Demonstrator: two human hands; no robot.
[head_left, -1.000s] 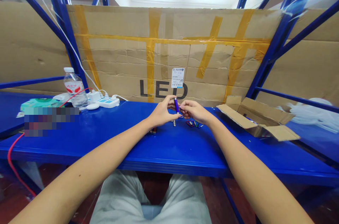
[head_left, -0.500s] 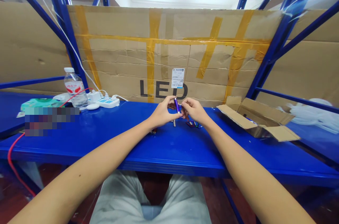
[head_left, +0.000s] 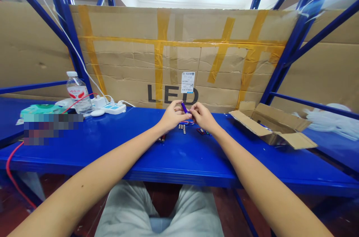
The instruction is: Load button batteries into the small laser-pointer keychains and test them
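Observation:
Both my hands meet above the blue shelf (head_left: 117,147) near its back edge. My left hand (head_left: 171,117) pinches a small purple tube (head_left: 184,107), tilted with its top leaning left. My right hand (head_left: 202,116) has its fingers closed on the tube's lower end. Below the hands lie several small silver button cells (head_left: 182,128), some coloured clips (head_left: 202,131) and a dark small part (head_left: 162,138).
An open cardboard box (head_left: 273,126) sits at the right. At the left stand a water bottle (head_left: 76,93), a white power strip (head_left: 111,107) and a red cable (head_left: 12,181). A taped cardboard sheet marked LED (head_left: 174,57) closes the back.
The purple tube stood upright before; now it leans left and sits slightly higher and further back. Both hands have shifted a little away from me.

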